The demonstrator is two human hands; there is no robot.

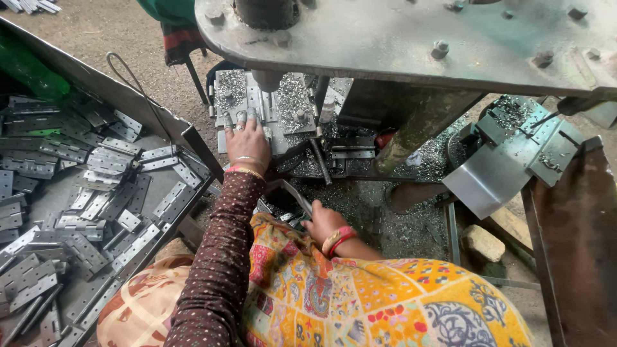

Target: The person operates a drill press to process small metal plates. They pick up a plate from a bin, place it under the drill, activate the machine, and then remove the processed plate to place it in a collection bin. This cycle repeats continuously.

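My left hand (248,138) lies flat, fingers spread, on the grey steel press bed (283,106) littered with metal shavings, fingertips at a narrow silver hinge strip (261,106) sitting on the bed under the round dark ram (267,80). Palm down, not closed round anything; whether the fingertips pinch the strip I cannot tell. My right hand (321,223), red and gold bangles at the wrist, reaches down near me into a small dark bin (286,202) of metal pieces; fingers are hidden by yellow patterned cloth (360,295), so grip cannot be told. Left of me, a big grey sheet-metal tray (160,122) holds a heap of flat silver hinges (83,199). The heavy grey machine plate (411,38) with bolts overhangs the far side. Right, a bent steel chute (495,173). Shavings cover the floor between.
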